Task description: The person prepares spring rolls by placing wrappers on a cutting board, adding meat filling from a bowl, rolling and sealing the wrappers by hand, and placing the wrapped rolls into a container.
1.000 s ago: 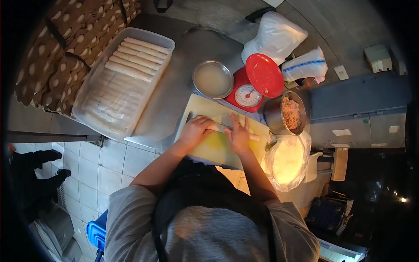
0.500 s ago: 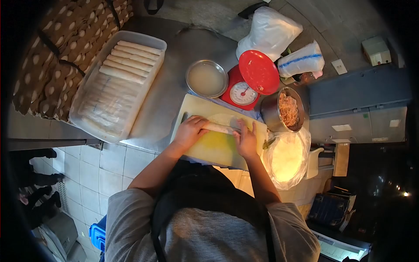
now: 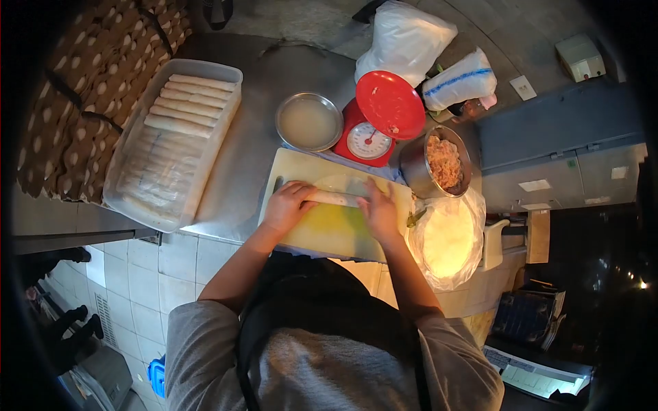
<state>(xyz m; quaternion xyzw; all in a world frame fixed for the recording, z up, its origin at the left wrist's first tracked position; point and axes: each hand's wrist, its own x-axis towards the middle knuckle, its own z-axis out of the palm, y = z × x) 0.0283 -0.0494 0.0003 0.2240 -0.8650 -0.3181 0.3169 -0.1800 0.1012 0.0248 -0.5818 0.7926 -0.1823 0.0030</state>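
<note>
A pale filled roll [image 3: 336, 198] lies across the cutting board [image 3: 315, 236], a thin round wrapper sheet showing behind it. My left hand [image 3: 288, 204] has its fingers over the roll's left end. At the right end, my right hand [image 3: 379, 209] presses the roll with its fingers. Behind the board are a metal bowl of cloudy liquid [image 3: 309, 122] and a red scale [image 3: 367, 140]. A metal pot holds orange-pink filling [image 3: 444, 163]. Stacked round wrappers [image 3: 444, 240] sit in clear plastic on the right.
A plastic tub [image 3: 226, 130] holds rows of pale rolls at the left, beside stacked egg trays [image 3: 89, 103]. White plastic bags [image 3: 404, 44] stand behind the scale. Another person's dark legs [image 3: 72, 329] show at the lower left.
The wrapper has been rolled further into a closer cylinder. My right hand has moved from over the wrapper to the roll's right end. The whole view has shifted.
</note>
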